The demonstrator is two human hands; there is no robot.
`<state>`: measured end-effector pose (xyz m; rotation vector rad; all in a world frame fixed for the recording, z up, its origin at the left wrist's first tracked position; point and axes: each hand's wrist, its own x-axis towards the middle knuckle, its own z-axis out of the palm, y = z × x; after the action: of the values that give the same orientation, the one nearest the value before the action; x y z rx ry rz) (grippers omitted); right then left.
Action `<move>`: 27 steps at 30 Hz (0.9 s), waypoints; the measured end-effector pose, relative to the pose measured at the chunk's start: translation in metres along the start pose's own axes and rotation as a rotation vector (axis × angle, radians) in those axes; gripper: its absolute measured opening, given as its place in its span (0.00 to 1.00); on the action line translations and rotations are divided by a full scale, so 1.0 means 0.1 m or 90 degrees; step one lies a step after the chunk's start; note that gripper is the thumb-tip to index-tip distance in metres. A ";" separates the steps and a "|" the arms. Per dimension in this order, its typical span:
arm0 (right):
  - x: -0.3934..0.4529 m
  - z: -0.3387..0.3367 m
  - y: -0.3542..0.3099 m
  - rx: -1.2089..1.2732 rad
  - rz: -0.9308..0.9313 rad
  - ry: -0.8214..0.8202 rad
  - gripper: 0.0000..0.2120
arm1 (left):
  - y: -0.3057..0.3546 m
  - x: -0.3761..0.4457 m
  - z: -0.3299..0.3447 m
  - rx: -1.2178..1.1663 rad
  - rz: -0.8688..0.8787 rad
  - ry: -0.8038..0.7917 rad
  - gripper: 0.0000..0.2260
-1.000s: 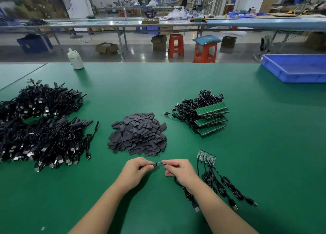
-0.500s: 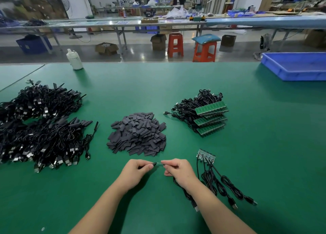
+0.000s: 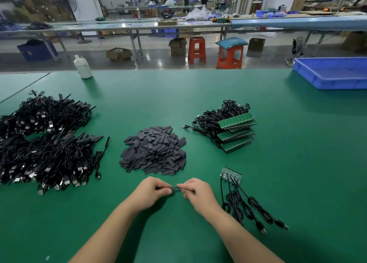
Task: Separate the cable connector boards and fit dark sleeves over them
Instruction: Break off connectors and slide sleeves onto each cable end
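My left hand point(image 3: 152, 193) pinches a dark sleeve point(image 3: 174, 189) at the table's near middle. My right hand point(image 3: 198, 193) pinches a small connector board whose tip meets the sleeve; its black cable runs back under my wrist. A heap of loose dark sleeves point(image 3: 155, 151) lies just beyond my hands. To the right, a short strip of joined connector boards point(image 3: 230, 174) lies with its cables point(image 3: 248, 207) trailing toward me. Further back right sits a stack of green board strips point(image 3: 236, 133) with coiled cables.
Two big piles of black sleeved cables point(image 3: 45, 143) fill the left of the green table point(image 3: 297, 163). A white bottle point(image 3: 83, 66) stands at the far edge, a blue tray point(image 3: 333, 74) at the far right. Stools and benches stand beyond.
My hands have come slightly closer together, and the sleeve now covers more of the board's tip between them. The piles have not moved.
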<state>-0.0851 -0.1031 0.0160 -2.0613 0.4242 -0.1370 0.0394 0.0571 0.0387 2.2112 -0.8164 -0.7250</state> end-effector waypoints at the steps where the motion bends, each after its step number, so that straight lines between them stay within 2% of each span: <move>1: -0.01 0.01 -0.02 -0.020 -0.015 0.001 0.12 | 0.02 0.00 0.00 0.012 0.013 -0.001 0.05; 7: -0.01 0.01 -0.04 0.015 0.015 0.020 0.14 | 0.08 0.00 0.07 0.122 0.102 0.048 0.07; 9: 0.01 -0.05 -0.07 0.131 0.078 -0.023 0.17 | 0.08 -0.01 0.08 0.159 0.154 0.084 0.08; 11: 0.03 -0.12 -0.10 0.250 0.140 -0.073 0.13 | 0.10 -0.03 0.07 0.177 0.203 0.120 0.08; 12: 0.04 -0.15 -0.12 0.257 0.146 -0.087 0.10 | 0.10 -0.04 0.07 0.181 0.219 0.131 0.08; 17: 0.05 -0.21 -0.07 0.223 0.114 -0.132 0.09 | 0.14 -0.06 0.11 0.223 0.257 0.126 0.10; 27: 0.07 -0.14 0.00 0.210 0.120 -0.145 0.10 | 0.16 -0.09 0.22 0.298 0.261 0.096 0.10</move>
<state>-0.0820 -0.1173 0.0225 -1.6802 0.4204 0.1328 0.0132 0.0453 0.0390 2.3407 -1.4164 -0.1732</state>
